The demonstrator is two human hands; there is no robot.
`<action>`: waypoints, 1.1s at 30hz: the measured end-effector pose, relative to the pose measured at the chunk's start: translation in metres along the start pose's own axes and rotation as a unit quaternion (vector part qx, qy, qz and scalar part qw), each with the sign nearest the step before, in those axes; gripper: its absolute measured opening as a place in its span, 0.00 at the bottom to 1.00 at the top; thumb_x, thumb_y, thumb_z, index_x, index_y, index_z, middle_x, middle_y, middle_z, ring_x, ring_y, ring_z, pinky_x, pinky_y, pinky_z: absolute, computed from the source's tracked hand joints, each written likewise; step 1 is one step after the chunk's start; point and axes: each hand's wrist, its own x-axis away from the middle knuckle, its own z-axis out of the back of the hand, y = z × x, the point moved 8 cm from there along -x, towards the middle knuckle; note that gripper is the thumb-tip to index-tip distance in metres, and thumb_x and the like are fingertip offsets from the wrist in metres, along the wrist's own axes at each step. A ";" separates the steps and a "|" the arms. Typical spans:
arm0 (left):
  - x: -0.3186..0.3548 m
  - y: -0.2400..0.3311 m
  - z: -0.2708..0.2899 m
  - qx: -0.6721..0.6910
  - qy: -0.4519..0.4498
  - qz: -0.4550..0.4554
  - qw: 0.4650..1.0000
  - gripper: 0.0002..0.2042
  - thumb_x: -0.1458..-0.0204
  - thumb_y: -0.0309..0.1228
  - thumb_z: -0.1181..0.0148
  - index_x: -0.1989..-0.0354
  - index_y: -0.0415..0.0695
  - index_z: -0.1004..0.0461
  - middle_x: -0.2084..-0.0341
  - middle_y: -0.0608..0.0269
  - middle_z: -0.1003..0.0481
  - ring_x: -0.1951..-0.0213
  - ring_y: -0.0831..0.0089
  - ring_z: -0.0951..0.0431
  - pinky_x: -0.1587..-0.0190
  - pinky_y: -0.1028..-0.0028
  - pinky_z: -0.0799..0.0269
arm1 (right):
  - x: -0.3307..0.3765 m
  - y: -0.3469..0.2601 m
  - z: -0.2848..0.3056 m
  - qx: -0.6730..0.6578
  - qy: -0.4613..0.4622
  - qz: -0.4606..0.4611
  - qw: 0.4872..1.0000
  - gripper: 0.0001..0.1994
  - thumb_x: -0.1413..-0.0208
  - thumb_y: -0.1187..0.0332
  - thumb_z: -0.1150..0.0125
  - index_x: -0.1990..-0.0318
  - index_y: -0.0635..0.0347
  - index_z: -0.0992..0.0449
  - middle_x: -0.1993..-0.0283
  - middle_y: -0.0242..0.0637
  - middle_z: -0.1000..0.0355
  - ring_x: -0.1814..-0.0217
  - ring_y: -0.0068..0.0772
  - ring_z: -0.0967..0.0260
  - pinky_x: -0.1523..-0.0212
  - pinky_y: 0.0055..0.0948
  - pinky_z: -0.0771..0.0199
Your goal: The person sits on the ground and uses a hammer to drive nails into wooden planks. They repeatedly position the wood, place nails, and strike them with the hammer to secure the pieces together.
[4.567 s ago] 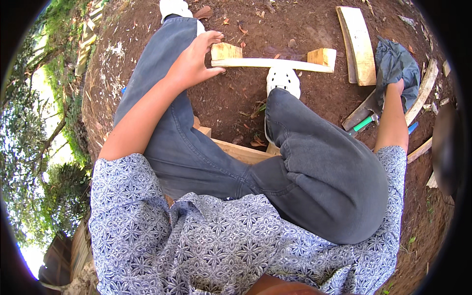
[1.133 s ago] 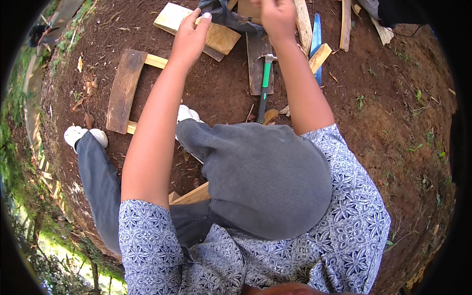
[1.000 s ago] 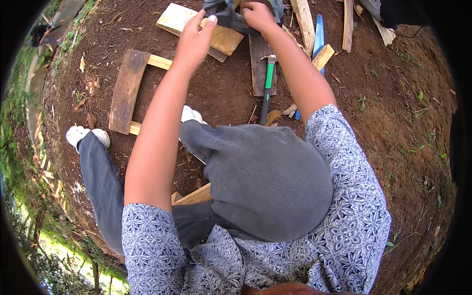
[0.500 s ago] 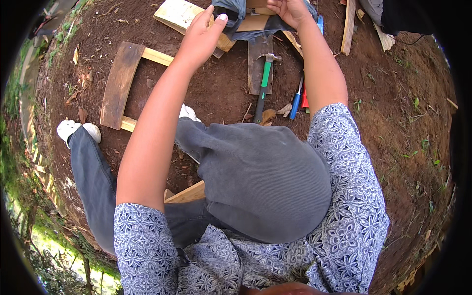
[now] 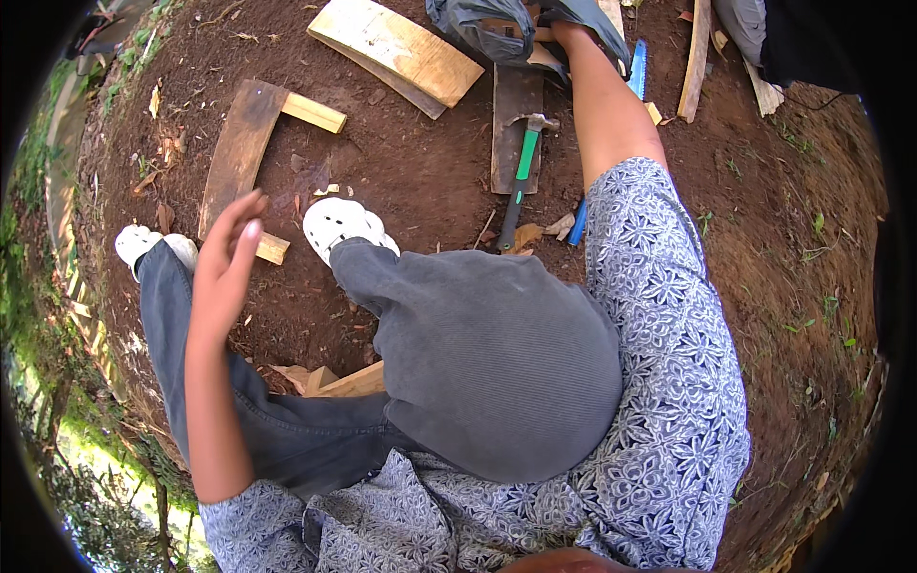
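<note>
My left hand (image 5: 227,260) hangs in the air with its fingers apart and nothing in it, above the near end of a dark wooden frame piece (image 5: 239,153) lying on the soil. My right arm stretches forward to a grey cloth bag (image 5: 482,24) at the top. My right hand (image 5: 570,31) is at the bag's folds, and its fingers are hidden there. A hammer with a green handle (image 5: 522,170) lies on a short dark board (image 5: 511,105) just left of my right forearm. A blue tool (image 5: 637,69) lies to that arm's right.
A pale plank (image 5: 396,50) lies at the top centre and thin wooden strips (image 5: 693,57) at the top right. I sit on the red soil on a wooden piece (image 5: 349,382), with white shoes (image 5: 344,222) on my feet. Grass borders the left side.
My left hand has let go of the bag area and swung back and left to above the frame piece. My right hand stays at the bag. The view has shifted slightly.
</note>
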 end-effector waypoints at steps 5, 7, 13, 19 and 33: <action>0.095 -0.081 0.077 0.023 0.108 0.134 0.985 0.20 0.29 0.35 0.49 0.32 0.42 0.32 0.40 0.58 0.26 0.42 0.71 0.26 0.37 0.70 0.34 | -0.006 -0.009 0.010 0.033 0.033 0.027 0.999 0.23 0.44 0.52 0.43 0.47 0.58 0.19 0.42 0.49 0.22 0.40 0.52 0.25 0.42 0.44 0.26; 0.122 -0.092 0.089 0.033 0.135 0.168 0.976 0.20 0.29 0.35 0.50 0.32 0.42 0.32 0.40 0.58 0.26 0.43 0.72 0.26 0.38 0.71 0.33 | -0.008 -0.007 0.009 0.039 0.038 0.035 0.998 0.24 0.43 0.51 0.43 0.47 0.58 0.19 0.42 0.49 0.23 0.39 0.52 0.25 0.41 0.44 0.26; 0.142 -0.092 0.082 0.031 0.136 0.161 0.977 0.22 0.28 0.39 0.52 0.32 0.41 0.33 0.39 0.59 0.27 0.45 0.72 0.26 0.40 0.71 0.32 | -0.017 0.000 0.022 0.047 0.077 0.064 0.994 0.26 0.42 0.47 0.43 0.46 0.58 0.19 0.40 0.48 0.23 0.37 0.52 0.27 0.38 0.44 0.28; 0.120 -0.065 0.058 0.035 0.090 0.121 0.988 0.21 0.29 0.34 0.51 0.32 0.39 0.33 0.39 0.56 0.27 0.42 0.71 0.27 0.36 0.70 0.34 | 0.006 0.009 0.035 0.001 -0.108 -0.113 0.988 0.30 0.41 0.44 0.43 0.41 0.58 0.22 0.38 0.49 0.24 0.34 0.51 0.29 0.35 0.45 0.31; 0.126 -0.095 0.043 0.037 0.070 0.167 0.983 0.19 0.30 0.30 0.50 0.33 0.39 0.33 0.40 0.56 0.27 0.37 0.69 0.29 0.33 0.69 0.37 | -0.047 0.011 -0.035 0.123 -0.150 0.099 0.976 0.18 0.38 0.59 0.49 0.52 0.62 0.20 0.52 0.46 0.21 0.50 0.38 0.24 0.45 0.42 0.29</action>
